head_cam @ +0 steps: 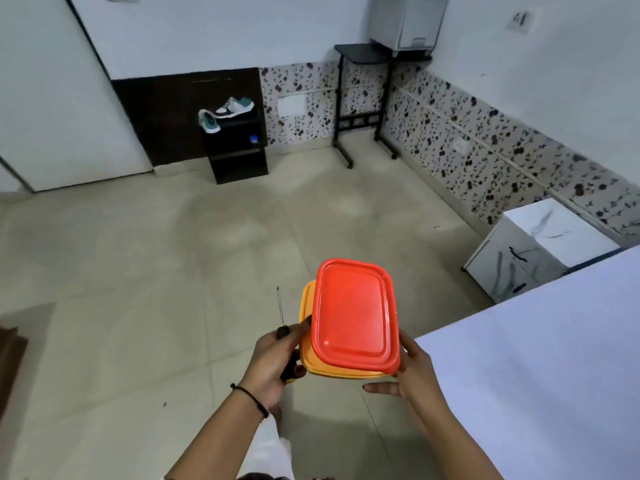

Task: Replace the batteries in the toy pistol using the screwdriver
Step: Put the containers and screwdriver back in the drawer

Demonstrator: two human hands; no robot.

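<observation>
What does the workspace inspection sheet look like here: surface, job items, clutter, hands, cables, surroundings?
Surface: white tabletop at right; beige tiled floor below.
Job's things: screwdriver, shaft pointing away; toy pistol and batteries not seen.
Clutter: orange box held over the floor, red lid sitting skewed on it; sneakers on black shelf unit.
Hands: left hand grips the screwdriver handle and steadies the box's left side; right hand holds its right side.
Cables: nothing seen.
Surroundings: black side table carrying a grey appliance; white marbled cabinet; wall socket.
</observation>
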